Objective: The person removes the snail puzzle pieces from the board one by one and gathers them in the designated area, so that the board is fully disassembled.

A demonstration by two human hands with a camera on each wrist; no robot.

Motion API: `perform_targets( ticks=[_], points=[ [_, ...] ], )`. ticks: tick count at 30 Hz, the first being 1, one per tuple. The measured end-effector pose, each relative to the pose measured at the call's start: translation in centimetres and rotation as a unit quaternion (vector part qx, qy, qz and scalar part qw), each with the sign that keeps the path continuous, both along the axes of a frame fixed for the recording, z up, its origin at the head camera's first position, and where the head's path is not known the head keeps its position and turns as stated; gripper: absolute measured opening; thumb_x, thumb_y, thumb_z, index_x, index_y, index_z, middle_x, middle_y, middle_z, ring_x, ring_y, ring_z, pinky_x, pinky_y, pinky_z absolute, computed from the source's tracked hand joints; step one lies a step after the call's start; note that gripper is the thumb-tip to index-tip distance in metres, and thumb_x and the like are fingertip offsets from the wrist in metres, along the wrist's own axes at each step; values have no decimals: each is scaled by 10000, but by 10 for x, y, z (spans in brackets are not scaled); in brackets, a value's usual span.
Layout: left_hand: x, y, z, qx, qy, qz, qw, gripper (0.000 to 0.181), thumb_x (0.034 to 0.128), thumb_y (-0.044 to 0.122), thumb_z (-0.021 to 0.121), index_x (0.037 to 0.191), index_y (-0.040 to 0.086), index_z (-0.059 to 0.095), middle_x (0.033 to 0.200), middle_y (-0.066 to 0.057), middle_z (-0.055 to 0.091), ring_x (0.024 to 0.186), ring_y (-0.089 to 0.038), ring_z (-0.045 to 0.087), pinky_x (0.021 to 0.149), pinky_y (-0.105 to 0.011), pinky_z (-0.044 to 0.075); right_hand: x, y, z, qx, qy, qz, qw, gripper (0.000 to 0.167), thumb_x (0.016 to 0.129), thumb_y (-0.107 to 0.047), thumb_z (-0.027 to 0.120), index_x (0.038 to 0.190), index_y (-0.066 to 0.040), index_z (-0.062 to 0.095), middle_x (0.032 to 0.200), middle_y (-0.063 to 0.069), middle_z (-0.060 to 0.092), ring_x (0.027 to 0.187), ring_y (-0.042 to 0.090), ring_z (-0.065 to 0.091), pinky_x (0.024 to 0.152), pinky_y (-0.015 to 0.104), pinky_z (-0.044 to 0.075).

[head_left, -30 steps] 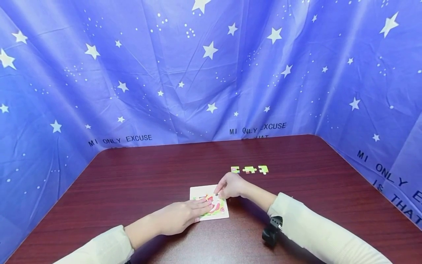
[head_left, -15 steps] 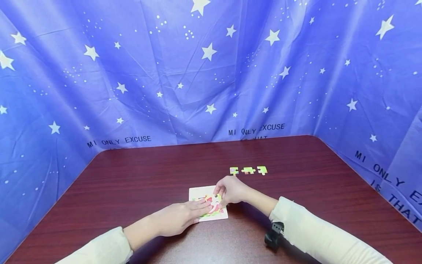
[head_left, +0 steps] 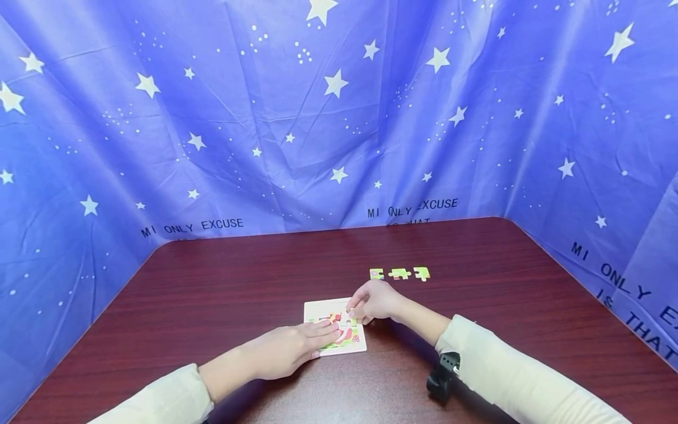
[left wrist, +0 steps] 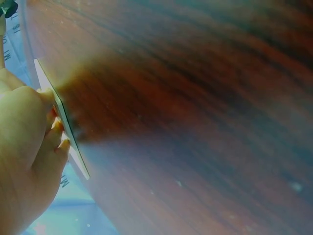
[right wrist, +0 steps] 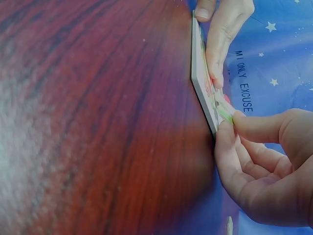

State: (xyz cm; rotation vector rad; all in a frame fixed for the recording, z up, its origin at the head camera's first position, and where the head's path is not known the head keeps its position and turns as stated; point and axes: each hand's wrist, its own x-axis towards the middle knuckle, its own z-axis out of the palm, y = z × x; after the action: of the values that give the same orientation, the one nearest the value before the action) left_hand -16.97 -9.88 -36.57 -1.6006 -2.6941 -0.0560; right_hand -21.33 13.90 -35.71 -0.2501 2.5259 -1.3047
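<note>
Right hand [head_left: 378, 300] has just slid slightly towards the right edge of the puzzle board [head_left: 318, 308], thumb and forefinger pinching a green piece [right wrist: 226, 114] there. Left hand [head_left: 286, 350], fingers straight and together, rests across the board's left side, well short of the table's [head_left: 238, 271] far edge; three loose pieces [head_left: 399, 274] lie nearer it.

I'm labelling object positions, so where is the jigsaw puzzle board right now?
In the head view, the jigsaw puzzle board lies on the wood-grain table below centre, the left hand resting on it and the right hand at its right side.
</note>
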Motion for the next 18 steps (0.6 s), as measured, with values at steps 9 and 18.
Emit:
perform_targets(
  ticks=[9, 18],
  points=[
    [-1, -1, -2, 102, -4, -43, 9999, 460, 1005, 209, 486, 1460, 170, 428, 1502, -9, 455, 1387, -169, 446, 1102, -348, 442, -3, 9, 2, -121, -24, -31, 9999, 98, 821, -17, 712, 906, 18, 744, 753, 93, 734, 573, 77, 624, 596, 261, 599],
    [-1, -1, -2, 91, -199, 25, 9998, 461, 1009, 207, 476, 1465, 175, 420, 1512, -2, 440, 1403, -164, 424, 1126, -354, 416, -10, 33, 1, -362, 39, 55, 9993, 168, 801, 15, 705, 963, 49, 734, 834, 108, 747, 648, 57, 637, 653, 292, 613]
  ],
)
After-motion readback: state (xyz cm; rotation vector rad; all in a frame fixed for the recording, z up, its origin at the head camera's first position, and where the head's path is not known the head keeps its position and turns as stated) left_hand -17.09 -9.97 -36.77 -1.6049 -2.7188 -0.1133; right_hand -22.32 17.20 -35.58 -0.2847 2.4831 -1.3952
